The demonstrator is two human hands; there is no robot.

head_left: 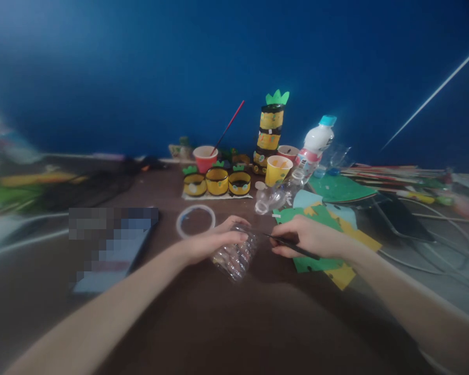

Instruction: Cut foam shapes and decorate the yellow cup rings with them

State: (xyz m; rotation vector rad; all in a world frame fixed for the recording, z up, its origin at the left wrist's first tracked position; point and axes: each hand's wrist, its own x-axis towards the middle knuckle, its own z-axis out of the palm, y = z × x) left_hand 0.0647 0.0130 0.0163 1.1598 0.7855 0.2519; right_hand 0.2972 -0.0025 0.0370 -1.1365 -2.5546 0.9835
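My left hand [222,237] is wrapped round a clear ribbed piece of plastic bottle [236,260], held tilted just above the brown table. Between the fingers of my right hand [303,237] is a slim black craft knife [297,247], its thin tip pointing left to the upper edge of the bottle piece. Whether the tip touches the plastic I cannot tell. Under and beside my right hand lie green paper sheets [312,264] and yellow paper [342,276]. A roll of clear tape [179,225] rests behind my left hand.
Small yellow rings [218,182] with green tops stand behind, near a stacked pineapple-like tower [269,138]. Nearby are a red cup [205,160] with a brush, a yellow cup [277,172] and a white bottle [316,143]. A phone [404,216] and cables lie right, a partly blurred-out flat device [113,265] left.
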